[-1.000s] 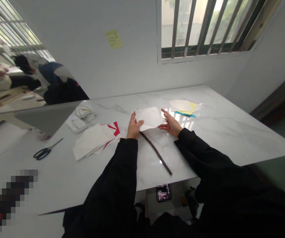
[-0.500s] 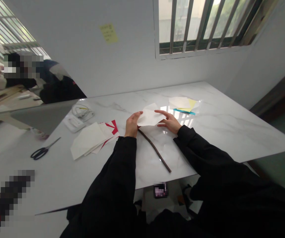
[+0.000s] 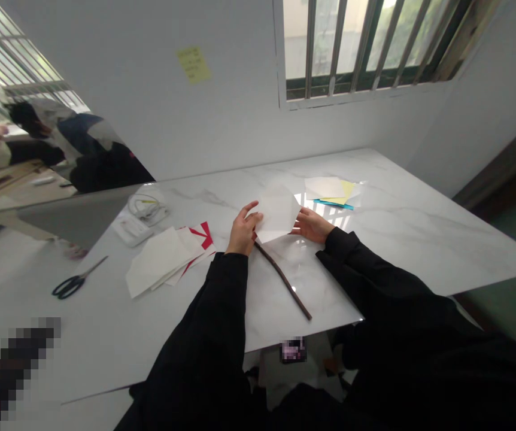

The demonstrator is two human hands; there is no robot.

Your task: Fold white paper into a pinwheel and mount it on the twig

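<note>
A sheet of white paper (image 3: pixel 277 212) is held up between my hands, a little above the white marble table (image 3: pixel 401 239). My left hand (image 3: pixel 243 230) pinches its left edge, and my right hand (image 3: pixel 312 225) grips its right edge. Just below my left hand, a thin dark twig (image 3: pixel 282 281) lies on the marble. To the left of that hand is a loose pile of white and red paper sheets (image 3: pixel 163 260). Cream and yellow sheets (image 3: pixel 330 188) lie beyond my right hand, partly over a blue strip (image 3: pixel 332 205).
Black-handled scissors (image 3: pixel 72 284) lie near the left of the table. A white cable (image 3: pixel 148 209) and a white box (image 3: pixel 130 230) sit at the far left. A tall mirror (image 3: pixel 60 143) reflects people at the left. A barred window (image 3: pixel 357 48) and a yellow note (image 3: pixel 194 64) are on the wall.
The white sheet now stands taller between my hands and is turned, and my right hand has closed in on its edge. The view has shifted slightly.
</note>
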